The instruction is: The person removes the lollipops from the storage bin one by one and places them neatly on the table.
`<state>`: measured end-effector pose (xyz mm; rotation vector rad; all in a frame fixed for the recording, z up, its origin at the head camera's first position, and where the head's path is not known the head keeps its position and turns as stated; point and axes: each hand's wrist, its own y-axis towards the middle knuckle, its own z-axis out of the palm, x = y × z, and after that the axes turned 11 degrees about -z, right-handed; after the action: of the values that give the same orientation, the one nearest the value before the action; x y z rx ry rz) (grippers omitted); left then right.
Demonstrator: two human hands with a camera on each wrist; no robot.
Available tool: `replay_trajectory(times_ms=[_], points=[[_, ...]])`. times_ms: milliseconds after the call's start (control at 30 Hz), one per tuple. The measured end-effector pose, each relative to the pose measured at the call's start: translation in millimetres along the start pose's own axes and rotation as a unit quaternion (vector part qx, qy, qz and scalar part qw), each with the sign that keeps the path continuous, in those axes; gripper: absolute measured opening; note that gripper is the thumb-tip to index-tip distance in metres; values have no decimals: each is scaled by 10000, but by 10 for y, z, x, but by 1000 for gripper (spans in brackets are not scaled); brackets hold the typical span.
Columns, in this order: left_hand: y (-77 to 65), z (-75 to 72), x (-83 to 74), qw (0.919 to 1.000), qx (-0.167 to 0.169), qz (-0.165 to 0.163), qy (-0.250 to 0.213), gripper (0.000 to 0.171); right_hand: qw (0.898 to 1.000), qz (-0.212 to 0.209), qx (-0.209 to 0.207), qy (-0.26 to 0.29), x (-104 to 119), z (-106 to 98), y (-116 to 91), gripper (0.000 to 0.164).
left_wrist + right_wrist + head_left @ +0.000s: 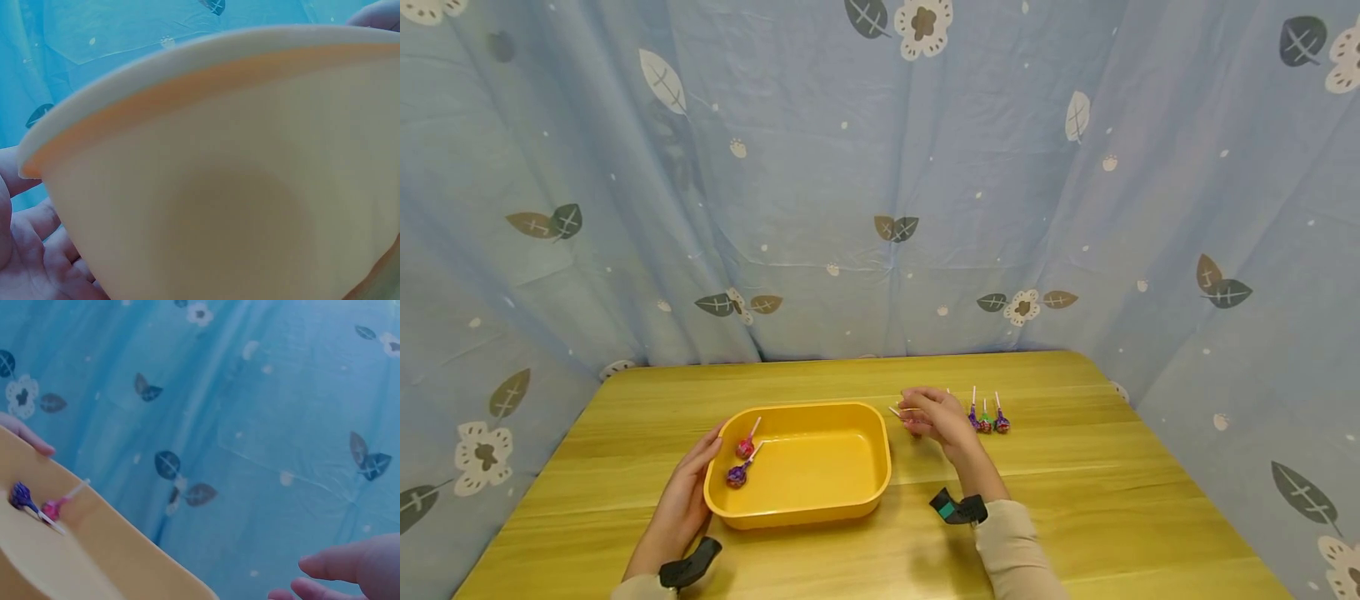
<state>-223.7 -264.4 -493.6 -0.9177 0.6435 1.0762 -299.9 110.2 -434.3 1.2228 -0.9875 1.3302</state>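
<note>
A yellow plastic tray (805,508) stands on the table, with a pink lollipop (745,448) and a purple lollipop (737,476) inside at its left end. My left hand (681,492) rests along the outside of the tray's left wall, fingers extended and touching near the rim. To the right of the tray, my right hand (942,421) pinches a lollipop (894,412); its white stick points left out of the fingers, and its head is mostly hidden. In the right wrist view, the thumb and fingers of that hand show at the lower right, the lollipop out of sight.
Several wrapped lollipops (985,423), purple and green, lie in a row just beyond my right hand. The wood-patterned table (1097,500) ends at a blue printed curtain (820,192) behind and at both sides. Each wrist wears a black strap.
</note>
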Motion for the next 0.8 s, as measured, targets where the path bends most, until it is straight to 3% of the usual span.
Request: replay_trajectory(times_ms=[233, 600, 800], points=[[-10, 4, -5, 10000, 9, -8, -26, 68, 9970, -127, 616, 453, 0, 298, 4, 42], [-14, 1, 8, 9998, -171, -15, -67, 66, 9914, 56, 1248, 390, -64, 818, 24, 32], [-15, 2, 19, 9998, -101, 124, -76, 61, 9879, 202, 1481, 416, -107, 1033, 46, 31]])
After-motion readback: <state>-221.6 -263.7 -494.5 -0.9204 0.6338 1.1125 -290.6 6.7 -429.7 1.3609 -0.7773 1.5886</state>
